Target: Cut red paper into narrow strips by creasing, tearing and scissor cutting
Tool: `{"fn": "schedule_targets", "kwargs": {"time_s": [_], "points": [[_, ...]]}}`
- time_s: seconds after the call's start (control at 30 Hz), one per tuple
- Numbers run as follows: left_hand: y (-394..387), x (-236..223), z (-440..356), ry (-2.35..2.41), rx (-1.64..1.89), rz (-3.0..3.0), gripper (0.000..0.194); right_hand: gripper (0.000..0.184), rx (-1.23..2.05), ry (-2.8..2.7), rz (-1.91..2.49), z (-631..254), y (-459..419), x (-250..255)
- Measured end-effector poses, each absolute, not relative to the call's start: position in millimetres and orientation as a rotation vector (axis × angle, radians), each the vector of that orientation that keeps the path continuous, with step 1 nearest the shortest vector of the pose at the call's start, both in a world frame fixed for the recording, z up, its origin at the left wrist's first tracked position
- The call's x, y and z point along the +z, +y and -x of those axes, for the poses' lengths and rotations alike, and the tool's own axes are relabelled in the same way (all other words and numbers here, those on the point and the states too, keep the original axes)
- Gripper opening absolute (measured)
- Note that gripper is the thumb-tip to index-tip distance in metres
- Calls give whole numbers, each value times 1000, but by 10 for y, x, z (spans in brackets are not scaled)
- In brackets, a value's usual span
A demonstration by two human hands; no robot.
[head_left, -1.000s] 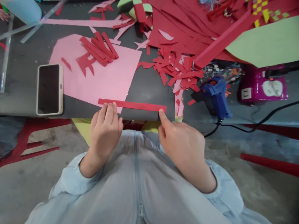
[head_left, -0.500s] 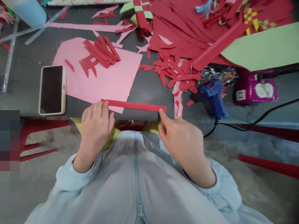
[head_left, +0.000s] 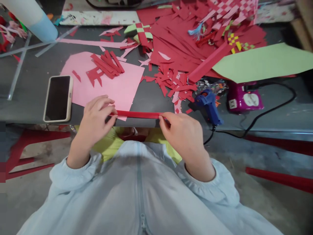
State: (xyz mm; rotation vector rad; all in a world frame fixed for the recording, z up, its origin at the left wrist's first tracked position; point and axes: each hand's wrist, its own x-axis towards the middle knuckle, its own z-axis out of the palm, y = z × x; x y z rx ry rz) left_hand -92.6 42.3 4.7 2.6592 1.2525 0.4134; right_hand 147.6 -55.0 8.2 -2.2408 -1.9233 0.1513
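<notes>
A narrow red paper strip (head_left: 138, 114) stretches between my two hands at the table's near edge. My left hand (head_left: 96, 116) pinches its left end between thumb and fingers. At the other end, thumb and forefinger of my right hand (head_left: 184, 129) are closed on the strip. Part of the strip passes over the lower corner of a pink paper sheet (head_left: 122, 93). On that sheet lie several short red strips (head_left: 107, 64) and a cut red piece (head_left: 95, 76) with pointed ends.
A phone (head_left: 58, 98) lies left of the pink sheet. Red scraps (head_left: 171, 78) and stacked red paper (head_left: 181, 42) spread behind. To the right are a blue glue gun (head_left: 209, 106), a purple box (head_left: 244, 98) with a black cord, and a green sheet (head_left: 266, 62).
The strip looks narrower now. My left hand has gone from lying flat on its end to pinching it, and my right from pressing with a fingertip to gripping. The view has shifted.
</notes>
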Motion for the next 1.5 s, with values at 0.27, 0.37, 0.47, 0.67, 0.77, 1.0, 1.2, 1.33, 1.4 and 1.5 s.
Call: {"fn": "schedule_targets", "kwargs": {"time_s": [0.27, 0.37, 0.47, 0.67, 0.77, 1.0, 1.2, 1.33, 1.4, 1.5], "points": [[793, 548, 697, 931, 724, -2271, 13, 31, 49, -1928, 1666, -1413, -222, 225], [961, 692, 594, 736, 865, -2107, 13, 31, 63, -1877, 1560, -1370, -55, 318], [1146, 783, 502, 680, 886, -1931, 14, 25, 228, -1799, 1561, -1327, 105, 406], [1638, 704, 346, 775, 647, -1784, 31, 33, 771, -1696, 1566, -1283, 348, 368], [1830, 595, 297, 752, 545, -1742, 41, 47, 982, -1616, 1452, -1308, 468, 263], [1942, 397, 306, 673, 439, -1735, 42, 44, 1249, -1318, 1288, -1386, 810, 118], [1915, 307, 327, 728, 515, -1715, 48, 31, 1304, -1207, 1235, -1365, 941, 35], [1878, 323, 312, 846, 565, -1667, 48, 35, 1241, -1062, 1206, -1363, 957, -28], [1863, 341, 299, 973, 550, -1672, 35, 32, 1152, -1050, 1224, -1363, 960, -53], [1850, 354, 284, 1020, 429, -1741, 35, 26, 1029, -1116, 1296, -1342, 954, -65]]}}
